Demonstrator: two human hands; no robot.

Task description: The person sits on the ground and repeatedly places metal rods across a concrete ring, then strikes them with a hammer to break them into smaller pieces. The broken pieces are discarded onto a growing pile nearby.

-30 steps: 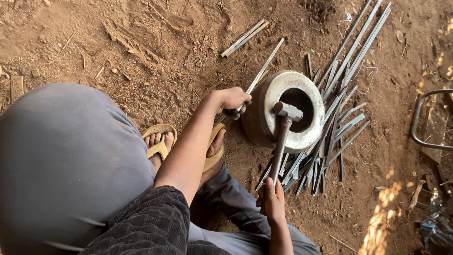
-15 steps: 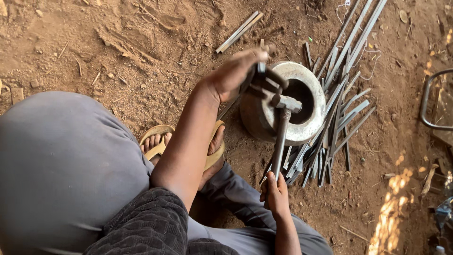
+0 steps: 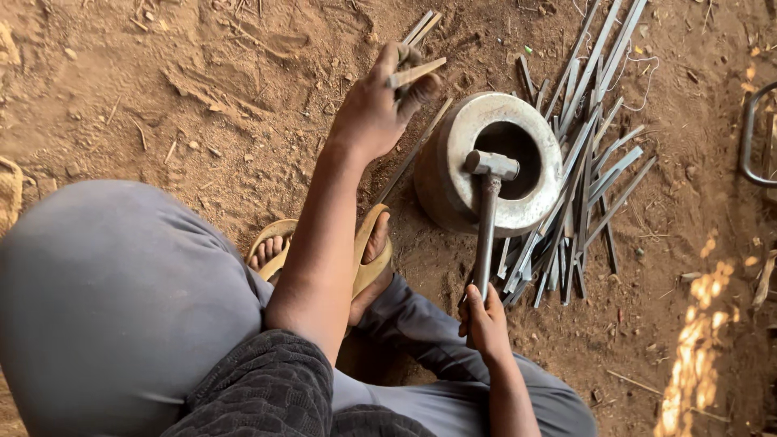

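— Look down there: the person squats on the dirt floor (image 3: 202,97), grey trousers bunched at the knees, sandalled foot (image 3: 279,247) tucked under. What's different from a moment ago?

— The big round metal block (image 3: 494,174), the ring-shaped one with the dark hole, hasn't budged. The heap of flat metal strips (image 3: 591,162) beside and behind it lies as it did. It's the left hand (image 3: 376,109) that has moved.

— Moved how?

— A second ago it was low, by the block's near edge. Now it is lifted up and away, out over the bare dirt, and it is clenched around a short metal strip (image 3: 417,73) that pokes out between the fingers.

— So the strip is off the block?

— Yes, clear of it, held in the air left of the block. I'd judge that piece has come off the work surface, so the block's top is free for another.

— And the hammer (image 3: 488,210)?

— Its head rests on the block's rim, over the hole, the handle running back toward the body. The right hand (image 3: 484,320) is wrapped around the handle's end, just as before; it isn't raised.

— Anything else?

— A long thin rod (image 3: 413,154) lies on the dirt against the block's left side.
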